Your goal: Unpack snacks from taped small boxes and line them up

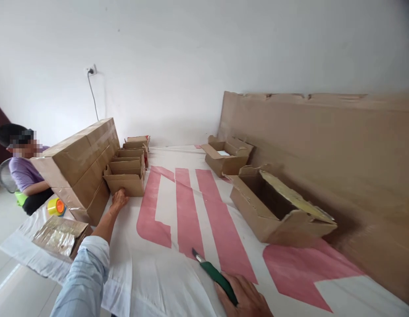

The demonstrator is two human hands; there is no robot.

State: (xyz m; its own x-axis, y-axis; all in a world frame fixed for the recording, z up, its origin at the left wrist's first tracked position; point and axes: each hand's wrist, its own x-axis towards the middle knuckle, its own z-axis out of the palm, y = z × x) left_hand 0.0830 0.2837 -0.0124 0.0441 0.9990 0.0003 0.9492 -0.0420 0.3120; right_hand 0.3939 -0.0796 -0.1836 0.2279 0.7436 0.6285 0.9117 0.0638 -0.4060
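Observation:
At the near end of a row of open cardboard boxes, my left hand [119,200] reaches to the lower left corner of the front cardboard box [128,186]. Its fingers are curled against that box; their tips are partly hidden. Low in the view, my right hand [244,296] is closed round the green handle of a utility knife [215,274]. The blade points up and to the left, over the printed cloth [188,211].
Taped cardboard boxes [82,163] are stacked at left, with a taped box [61,235] and tape rolls [56,206] nearby. Two open boxes, a larger one [253,215] and a smaller one [217,165], stand right, before a large cardboard sheet [323,145]. A person [24,169] sits far left.

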